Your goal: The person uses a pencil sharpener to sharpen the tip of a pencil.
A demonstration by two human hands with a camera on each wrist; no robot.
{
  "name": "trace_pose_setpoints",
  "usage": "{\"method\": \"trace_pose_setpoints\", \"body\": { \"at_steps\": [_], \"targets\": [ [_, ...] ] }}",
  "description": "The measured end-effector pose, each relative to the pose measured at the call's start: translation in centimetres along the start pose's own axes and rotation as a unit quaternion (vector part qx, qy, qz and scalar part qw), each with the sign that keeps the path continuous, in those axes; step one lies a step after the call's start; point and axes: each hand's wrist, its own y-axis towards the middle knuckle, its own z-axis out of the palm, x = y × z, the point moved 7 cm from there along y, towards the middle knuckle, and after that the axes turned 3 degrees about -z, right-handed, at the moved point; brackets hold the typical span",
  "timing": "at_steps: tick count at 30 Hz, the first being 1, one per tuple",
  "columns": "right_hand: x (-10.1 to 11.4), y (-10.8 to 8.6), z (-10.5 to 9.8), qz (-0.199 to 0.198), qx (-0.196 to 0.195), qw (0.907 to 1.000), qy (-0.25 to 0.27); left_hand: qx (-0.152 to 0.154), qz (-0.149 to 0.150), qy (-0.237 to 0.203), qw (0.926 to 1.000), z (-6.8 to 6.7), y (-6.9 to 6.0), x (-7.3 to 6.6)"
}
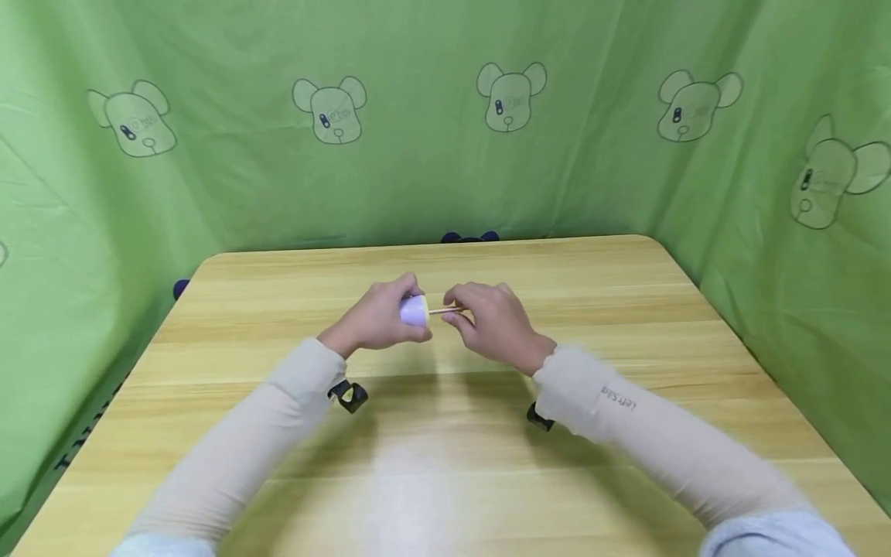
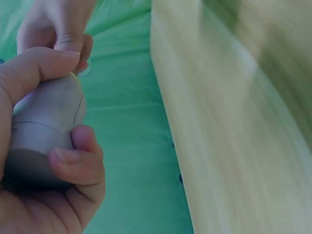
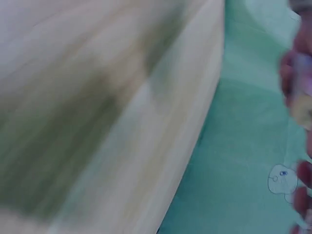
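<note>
Above the table (image 1: 278, 325), toward its far half, a purple canister (image 1: 412, 311) is held in the left hand (image 1: 379, 317); thumb and fingers are wrapped round its sides. Long axis is laid near level, left to right. Yellow end (image 1: 427, 310) is pointed right, at the right hand (image 1: 496, 321); the other end, seen dark in the left wrist view, is turned to the left palm. From the yellow end a thin stick (image 1: 442, 310) is run out rightward, roughly in line with the canister axis, tipped slightly up. Its outer end is pinched between right thumb and fingers. Single or double stick: can't be told. Right wrist view is blurred; the yellow end is caught at its right edge. Shadows are cast on the table below. Pale sleeves (image 1: 244, 433) are worn on both arms. Green curtain (image 1: 418, 178) printed with bear heads is hung behind.
</note>
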Motion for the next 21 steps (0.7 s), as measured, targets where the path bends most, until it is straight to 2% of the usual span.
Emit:
{"method": "trace_pose_setpoints", "body": {
  "at_steps": [1, 3, 6, 9, 14, 16, 18, 21],
  "targets": [
    [0.3, -0.3, -0.3, -0.029, -0.045, 0.9981, -0.028, 0.0, -0.003, -0.009, 1.0, -0.2, 0.1, 0.0],
    [0.7, -0.9, -0.7, -0.078, -0.123, 0.9871, -0.066, 0.002, -0.012, -0.025, 0.9996, -0.4, 0.2, 0.1],
    [0.8, -1.7, -0.7, -0.119, -0.201, 0.9688, -0.082, 0.017, -0.032, -0.055, 0.9978, -0.5, 0.2, 0.1],
    [0.8, -2.2, -0.7, -0.145, -0.256, 0.9506, -0.098, 0.041, -0.053, -0.094, 0.9933, -0.5, 0.1, 0.0],
    [1.2, -2.7, -0.2, -0.178, -0.35, 0.9059, -0.159, 0.08, -0.067, -0.161, 0.9814, -0.4, 0.2, -0.2],
    [1.3, -2.9, 0.2, -0.184, -0.376, 0.8921, -0.17, 0.091, -0.068, -0.18, 0.9771, -0.3, 0.2, -0.2],
    [1.2, -3.0, 0.4, -0.192, -0.394, 0.8818, -0.174, 0.104, -0.069, -0.194, 0.973, -0.1, 0.2, -0.3],
    [1.1, -3.0, 0.5, -0.199, -0.405, 0.8758, -0.172, 0.116, -0.07, -0.203, 0.9698, 0.3, 0.2, -0.3]
  ]
}}
